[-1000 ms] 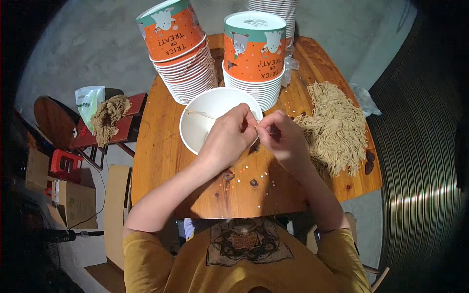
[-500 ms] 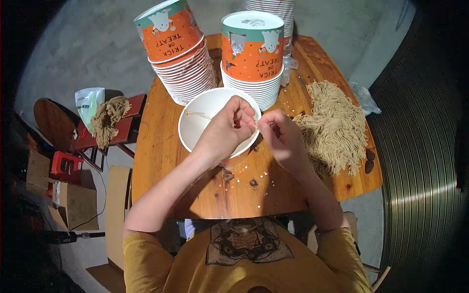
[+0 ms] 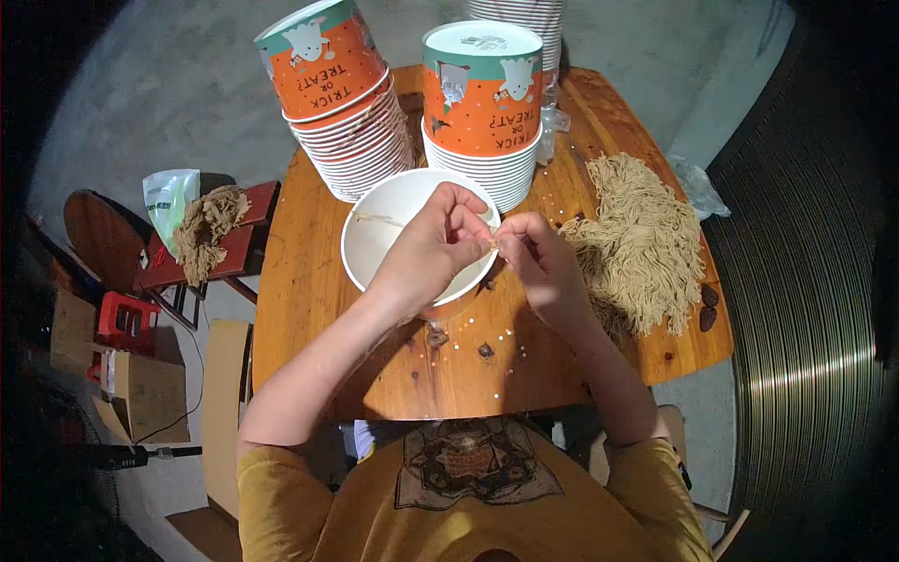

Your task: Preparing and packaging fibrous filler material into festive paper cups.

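Observation:
A white-lined paper bucket (image 3: 371,255) stands mouth up on the wooden table in front of me. Across its mouth from the left rim runs a thin tan cord (image 3: 379,219). At the bucket's right rim, my left hand (image 3: 426,245) pinches the cord between thumb and fingers. My right hand (image 3: 536,260) meets it there, thumb and forefinger closed on the same bit of cord. The fingertips nearly touch, and the fine detail between them is too small to make out. Right of my right hand lies a heap of tan cords (image 3: 641,248).
Behind the bucket stand two stacks of upturned orange-and-green buckets, a leaning left stack (image 3: 323,84) and a right stack (image 3: 482,103). Small pale beads lie scattered over the table (image 3: 393,393). A red stool (image 3: 239,239) at left bears more cord (image 3: 211,229) and a plastic bag (image 3: 170,201).
Both hands stay at the bucket's right rim, with only a slight shift of the fingers. The bucket and the cord across it look the same.

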### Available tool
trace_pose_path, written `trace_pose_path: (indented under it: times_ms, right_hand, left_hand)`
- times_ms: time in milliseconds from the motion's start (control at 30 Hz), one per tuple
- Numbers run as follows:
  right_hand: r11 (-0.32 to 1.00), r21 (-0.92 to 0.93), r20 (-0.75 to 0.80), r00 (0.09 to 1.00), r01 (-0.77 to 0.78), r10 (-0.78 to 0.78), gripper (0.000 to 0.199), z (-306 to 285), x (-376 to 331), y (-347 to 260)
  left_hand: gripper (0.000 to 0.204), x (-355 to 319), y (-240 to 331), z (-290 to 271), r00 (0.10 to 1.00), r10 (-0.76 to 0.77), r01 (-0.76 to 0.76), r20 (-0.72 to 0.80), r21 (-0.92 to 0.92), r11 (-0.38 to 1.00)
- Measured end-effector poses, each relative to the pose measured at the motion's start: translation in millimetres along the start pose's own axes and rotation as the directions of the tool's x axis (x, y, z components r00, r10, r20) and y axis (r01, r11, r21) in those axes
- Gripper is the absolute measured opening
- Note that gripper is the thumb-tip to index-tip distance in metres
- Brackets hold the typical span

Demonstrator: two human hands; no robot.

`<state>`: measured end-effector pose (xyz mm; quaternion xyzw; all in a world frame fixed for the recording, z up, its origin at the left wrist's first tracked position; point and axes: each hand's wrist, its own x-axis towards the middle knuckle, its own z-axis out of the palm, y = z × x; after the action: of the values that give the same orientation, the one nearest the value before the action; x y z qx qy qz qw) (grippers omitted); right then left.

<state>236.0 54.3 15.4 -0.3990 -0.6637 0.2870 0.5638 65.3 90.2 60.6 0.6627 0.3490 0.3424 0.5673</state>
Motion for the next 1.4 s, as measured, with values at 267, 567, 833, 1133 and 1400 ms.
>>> trace_pose_path:
  times_ms: [267, 567, 833, 1133, 1400]
  right_hand:
    - [0.992, -0.032, 0.027, 0.992, -0.121, 0.122, 0.009, -2, -2, -12]
    - [0.754, -0.511, 0.094, 0.898, 0.413, -0.429, 0.019, -3, 3, -1]
    - [0.943, -0.306, -0.023, 0.989, 0.132, -0.145, 0.023, 4, -8, 2]
    - [0.932, -0.332, -0.017, 0.987, 0.143, -0.158, 0.019, 2, -6, 0]
    - [0.965, -0.238, -0.018, 0.993, 0.111, -0.119, 0.011, 10, -5, -1]
  left_hand:
    - [0.031, 0, -2, -1, 0.998, -0.055, 0.054, -0.01, -0.08, 0.995]
    - [0.033, 1, 0, -1, 0.995, -0.101, 0.1, -0.023, -0.059, 0.993]
    - [0.034, -1, 2, 0, 0.992, -0.126, 0.125, -0.007, -0.087, 0.988]
    - [0.034, -1, 2, 0, 0.992, -0.125, 0.125, -0.001, -0.081, 0.989]
    - [0.03, -3, 0, 0, 0.997, -0.068, 0.063, 0.042, 0.114, 0.991]
